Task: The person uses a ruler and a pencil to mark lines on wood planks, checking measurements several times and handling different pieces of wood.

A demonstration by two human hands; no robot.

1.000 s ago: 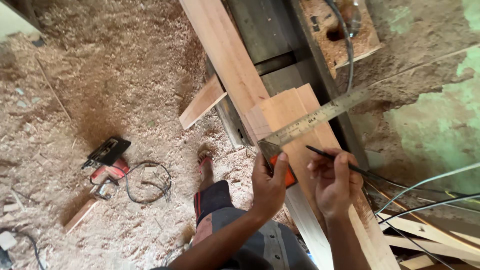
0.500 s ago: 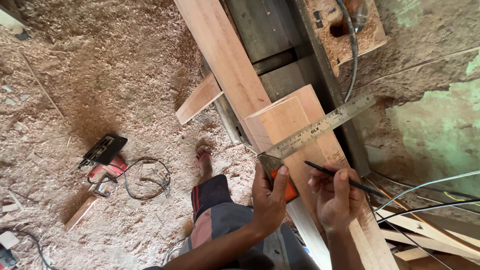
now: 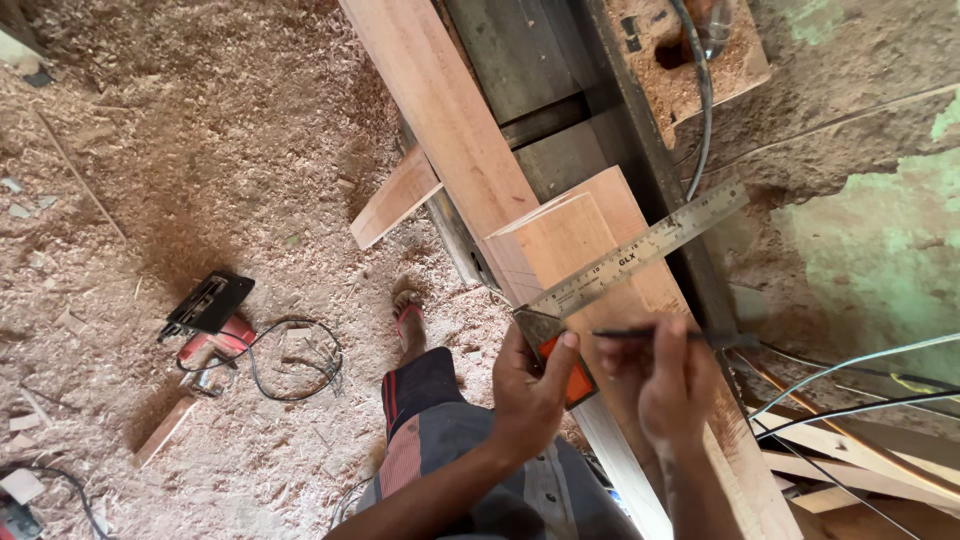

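Pressing the orange handle of a try square [image 3: 570, 365] against the edge of a wooden plank [image 3: 600, 260], the left hand [image 3: 530, 385] has its fingers clenched around the stock, thumb on top. The square's steel ruler blade [image 3: 640, 252] lies flat across the plank's face, reaching past its far edge. The right hand [image 3: 670, 385] pinches a dark pencil [image 3: 625, 333] between its fingertips, the point resting on the wood just beside the blade.

The plank sits at an angle on a dark metal machine bed [image 3: 560, 150], alongside a longer board [image 3: 440, 110] that runs up and away. It looks thick, stiff and fairly heavy, a piece best gripped by its long edges with both hands; its planed face seems smooth, so the square could slip unless held tight to the edge. The square itself is light and rigid, and its thick stock is the natural place to hold it. The pencil is thin and would snap under much pressure.

Below, the floor is covered in sawdust [image 3: 200, 150], where a red and black power saw [image 3: 210, 320] lies with its cable coiled, well apart from the work. A sandalled foot [image 3: 408, 315] shows beneath the bench
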